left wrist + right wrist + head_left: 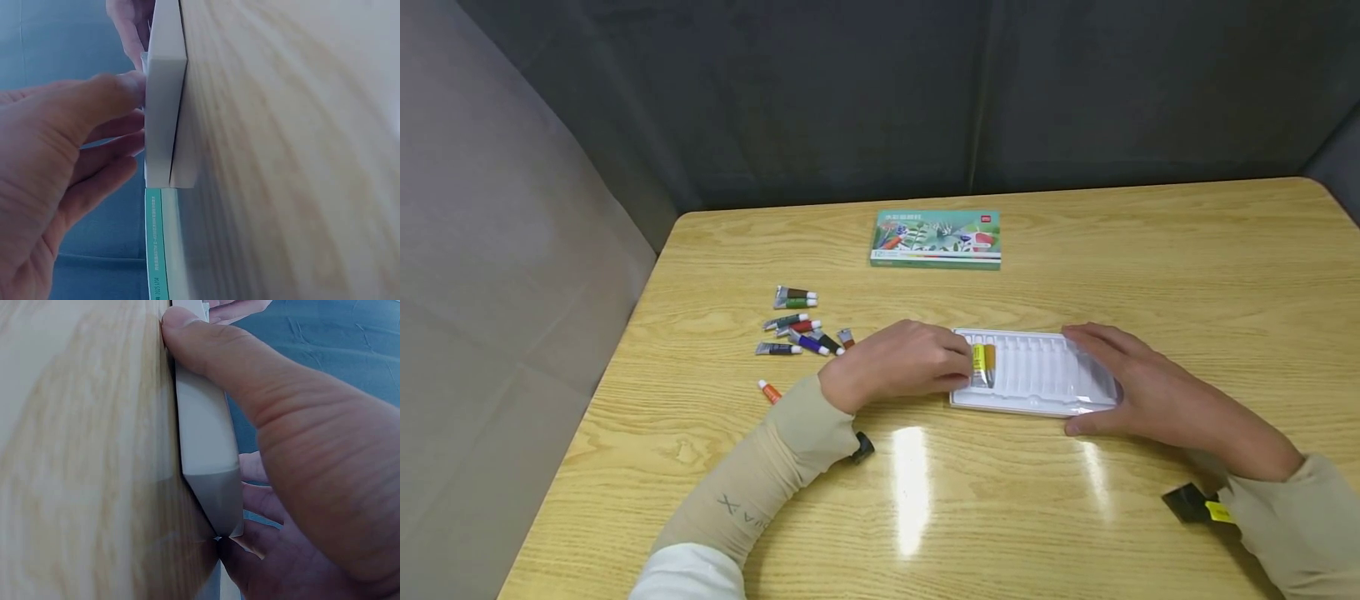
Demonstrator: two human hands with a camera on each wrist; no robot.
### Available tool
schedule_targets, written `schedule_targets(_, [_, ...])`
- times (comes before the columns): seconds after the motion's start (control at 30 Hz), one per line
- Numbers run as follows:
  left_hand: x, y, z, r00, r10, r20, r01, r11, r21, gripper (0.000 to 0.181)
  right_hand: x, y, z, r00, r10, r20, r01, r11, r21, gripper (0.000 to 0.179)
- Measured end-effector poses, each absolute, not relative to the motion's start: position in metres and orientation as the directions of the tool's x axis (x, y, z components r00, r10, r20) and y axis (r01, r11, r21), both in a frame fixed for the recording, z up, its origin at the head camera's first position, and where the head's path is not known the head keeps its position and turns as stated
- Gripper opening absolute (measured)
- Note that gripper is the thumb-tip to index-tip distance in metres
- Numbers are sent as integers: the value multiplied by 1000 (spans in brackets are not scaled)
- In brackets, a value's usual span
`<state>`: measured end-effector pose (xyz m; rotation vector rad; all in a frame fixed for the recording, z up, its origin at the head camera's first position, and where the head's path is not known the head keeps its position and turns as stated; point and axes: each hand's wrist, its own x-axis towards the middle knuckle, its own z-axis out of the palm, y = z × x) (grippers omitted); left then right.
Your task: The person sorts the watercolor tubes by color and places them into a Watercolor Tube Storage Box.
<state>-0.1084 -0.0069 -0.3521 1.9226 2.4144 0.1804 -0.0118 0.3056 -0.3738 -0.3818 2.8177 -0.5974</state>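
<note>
A white plastic paint tray [1037, 375] lies on the table with a row of slots. A yellow paint tube [978, 367] and an ochre paint tube [990, 364] sit side by side near its left end. My left hand [917, 360] reaches over that end, fingers bent down beside the yellow tube. In the left wrist view its thumb and fingertips go behind the tray's rim [164, 119], so I cannot tell whether they pinch anything. With thumb on the near side and fingers on the far side, my right hand [1138, 387] grips the tray's right end [209, 425].
Several loose paint tubes lie to the left, among them a red one [799, 328], a blue one [808, 342] and a green one [795, 303]. An orange-capped tube [769, 392] is partly behind the left forearm. A green printed paint box [936, 240] lies at the back.
</note>
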Motion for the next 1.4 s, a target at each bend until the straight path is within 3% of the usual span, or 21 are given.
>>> schedule_targets(0.37, [-108,-2,-352,-220,975,-18,965,220,143,22,-12,306,-374,-937,-307,-164,-215,881,-422,126])
schedule_targets(0.63, [-107,2,-354,-209,977,40,972,203,116,28,-11,308,-375,-938,-319,-137,-235,875,-424,124])
schedule_targets(0.83, [-106,10,-353,-199,977,-79,970,207,125,37,-12,308,-375,-938,-316,-144,-228,873,-432,124])
schedule_targets(1.13, [-103,15,-354,-203,976,-84,971,212,111,30,-13,307,-373,-935,-311,-170,-214,877,-431,125])
schedule_targets(1.4, [-106,3,-353,-244,968,-52,962,248,114,40,-12,305,-374,-937,-308,-162,-216,880,-423,125])
